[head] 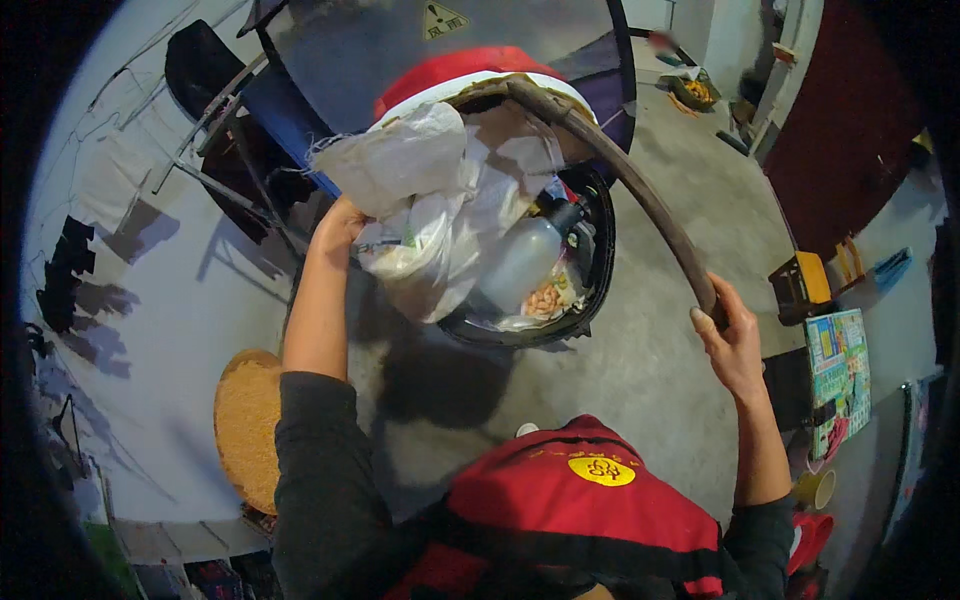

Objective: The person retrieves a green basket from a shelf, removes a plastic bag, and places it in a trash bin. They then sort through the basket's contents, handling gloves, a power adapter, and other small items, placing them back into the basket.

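In the head view my left hand (345, 219) grips the side of a whitish woven plastic sack (420, 225). My right hand (727, 330) is closed around the lower end of a curved wooden stick (637, 180), whose far end rests near the rim of a red and white round container (480, 64). Below the sack is a black tub (604, 255) holding a translucent plastic bottle (521, 259) with a dark cap and some peanut-like pieces (546, 300). The sack hides part of the tub and my left fingertips.
A large grey round-edged surface with a warning sign (444, 21) stands ahead. A metal frame (217, 180) leans at left, above a round tan tray (247, 431). To the right are a yellow and black box (802, 285), a printed board (838, 375) and a basket (697, 91) of orange items.
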Motion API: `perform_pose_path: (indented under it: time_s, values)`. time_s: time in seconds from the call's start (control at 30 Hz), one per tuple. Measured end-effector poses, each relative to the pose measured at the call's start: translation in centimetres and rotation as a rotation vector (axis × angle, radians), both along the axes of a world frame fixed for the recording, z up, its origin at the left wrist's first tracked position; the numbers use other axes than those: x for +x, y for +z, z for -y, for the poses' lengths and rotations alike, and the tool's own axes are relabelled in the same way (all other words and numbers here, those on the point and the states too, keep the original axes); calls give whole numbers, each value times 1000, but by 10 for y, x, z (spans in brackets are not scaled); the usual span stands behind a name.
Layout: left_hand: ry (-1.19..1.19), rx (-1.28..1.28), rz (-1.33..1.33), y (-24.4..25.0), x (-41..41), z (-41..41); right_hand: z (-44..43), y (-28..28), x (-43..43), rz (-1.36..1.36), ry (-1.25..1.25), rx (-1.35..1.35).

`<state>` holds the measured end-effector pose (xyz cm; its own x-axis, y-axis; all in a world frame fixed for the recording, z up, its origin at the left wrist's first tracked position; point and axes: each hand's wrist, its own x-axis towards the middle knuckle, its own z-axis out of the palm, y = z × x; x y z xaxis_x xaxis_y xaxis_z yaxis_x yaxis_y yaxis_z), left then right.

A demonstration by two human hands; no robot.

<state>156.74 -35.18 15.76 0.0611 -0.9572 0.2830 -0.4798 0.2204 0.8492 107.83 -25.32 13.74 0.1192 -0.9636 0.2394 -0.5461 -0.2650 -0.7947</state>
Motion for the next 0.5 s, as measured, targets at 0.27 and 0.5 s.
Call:
perform_pose_path:
  time_s: [0.27,0.5]
  values:
    - [168,215,535,9,109,-69,4,8,-12,-91,-4,-82]
    - [396,268,-45,57,54,-106,11,15,-22,-176,38,-151]
